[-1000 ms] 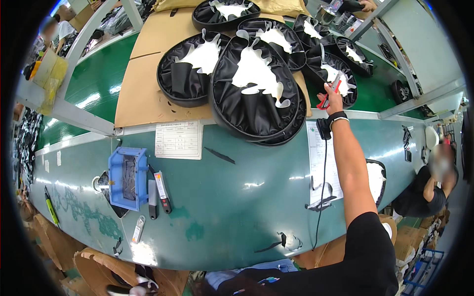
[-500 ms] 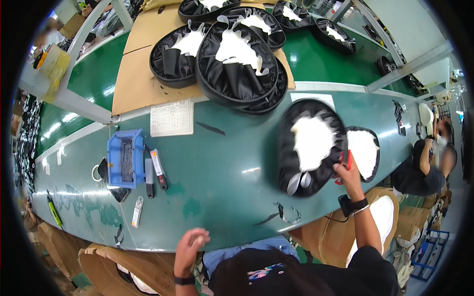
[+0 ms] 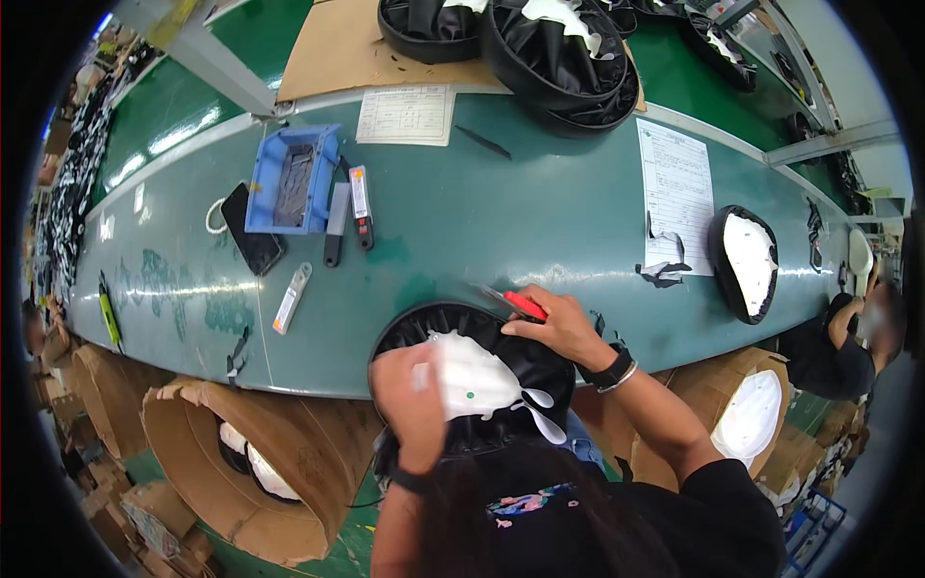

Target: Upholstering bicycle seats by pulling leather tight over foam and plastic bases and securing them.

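An oval black leather-like cover (image 3: pixel 549 371) with a ragged white middle lies at the table's front edge, close to my body. My right hand (image 3: pixel 564 332) is closed around red-handled scissors (image 3: pixel 525 304) above its far right rim. The blades point left over the tabletop and are partly blurred. Over the left part of the cover is my left hand (image 3: pixel 412 400), smeared by motion, so its fingers do not show clearly. Two white flaps stick out at the cover's near right side.
On the green table (image 3: pixel 540 212) are a blue bin (image 3: pixel 332 178), several cutters, a phone (image 3: pixel 252 229) and paper sheets (image 3: pixel 674 183). A smaller black-and-white piece (image 3: pixel 750 265) lies right. More covers (image 3: pixel 554 67) are stacked at the back. Cardboard drums (image 3: pixel 260 462) stand below; a person (image 3: pixel 833 337) is at right.
The cover has come from the table's right side to its front edge before me. My right hand moved left with the scissors; my left hand rose onto the cover. Black scraps now show at right.
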The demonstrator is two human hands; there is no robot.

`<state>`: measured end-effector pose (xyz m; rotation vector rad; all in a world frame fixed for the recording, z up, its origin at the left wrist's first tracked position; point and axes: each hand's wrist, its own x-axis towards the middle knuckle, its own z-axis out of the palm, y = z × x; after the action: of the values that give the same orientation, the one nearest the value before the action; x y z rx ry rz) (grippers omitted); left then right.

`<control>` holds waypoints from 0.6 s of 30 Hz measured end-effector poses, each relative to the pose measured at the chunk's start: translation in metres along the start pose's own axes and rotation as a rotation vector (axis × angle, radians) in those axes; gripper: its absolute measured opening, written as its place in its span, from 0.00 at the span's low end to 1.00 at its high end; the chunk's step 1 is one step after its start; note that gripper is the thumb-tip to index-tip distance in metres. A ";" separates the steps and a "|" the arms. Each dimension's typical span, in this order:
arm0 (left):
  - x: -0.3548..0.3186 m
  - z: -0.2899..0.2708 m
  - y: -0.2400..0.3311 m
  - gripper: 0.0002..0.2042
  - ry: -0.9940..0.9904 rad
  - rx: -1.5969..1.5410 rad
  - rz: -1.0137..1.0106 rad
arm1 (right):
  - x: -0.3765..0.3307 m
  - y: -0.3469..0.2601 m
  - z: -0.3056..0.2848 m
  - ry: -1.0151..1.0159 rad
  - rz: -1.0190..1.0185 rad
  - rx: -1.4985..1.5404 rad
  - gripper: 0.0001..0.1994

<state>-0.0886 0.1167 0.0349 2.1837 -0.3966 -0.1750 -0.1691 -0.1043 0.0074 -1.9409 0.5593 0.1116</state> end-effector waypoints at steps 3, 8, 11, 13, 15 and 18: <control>-0.009 0.050 0.013 0.13 -0.133 0.250 0.123 | -0.001 -0.016 0.007 -0.026 0.025 -0.032 0.21; -0.012 0.067 -0.009 0.10 -0.177 0.090 0.119 | -0.048 -0.022 -0.007 0.156 -0.285 -0.332 0.24; -0.010 0.054 -0.008 0.09 -0.258 -0.192 -0.098 | -0.070 -0.039 -0.022 -0.031 -0.194 -0.652 0.29; -0.007 0.054 -0.007 0.10 -0.241 -0.227 -0.084 | -0.071 -0.044 -0.019 -0.158 -0.268 -0.815 0.28; -0.003 0.055 -0.004 0.09 -0.260 -0.135 -0.025 | -0.059 -0.052 -0.012 -0.168 -0.282 -0.874 0.29; -0.001 0.054 -0.005 0.09 -0.197 -0.108 -0.001 | -0.063 -0.056 -0.010 -0.170 -0.278 -0.914 0.31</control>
<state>-0.1029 0.0795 -0.0012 2.0666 -0.4855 -0.4054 -0.2026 -0.0741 0.0789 -2.8350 0.1004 0.4044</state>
